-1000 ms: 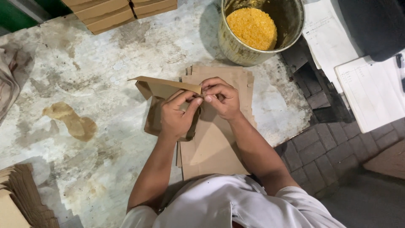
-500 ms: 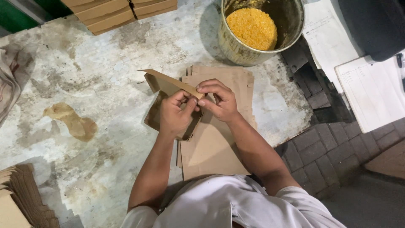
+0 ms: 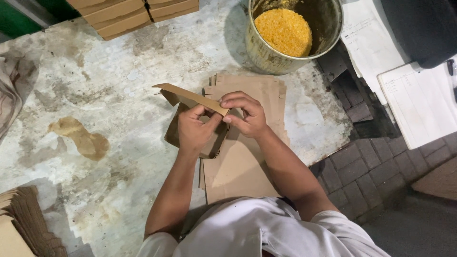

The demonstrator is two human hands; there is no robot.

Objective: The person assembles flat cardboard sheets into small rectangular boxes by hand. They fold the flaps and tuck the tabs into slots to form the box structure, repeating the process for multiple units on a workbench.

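A half-folded brown cardboard box is held above a worn, stained white table. My left hand grips its body from the near side, thumb against the top flap. My right hand pinches the right end of that flap between fingers and thumb. The flap sticks out to the left, tilted. Beneath both hands lies a stack of flat brown cardboard blanks, reaching from my body toward the table's far side.
A metal bucket with yellow grainy material stands at the far right. Folded brown boxes lie at the far edge. More flat cardboard is stacked near left. White papers rest right of the table over a brick floor.
The flap has swung from lying level to tilting up at the left, and the box has turned slightly. Both hands keep their grip and have shifted a little to the left.
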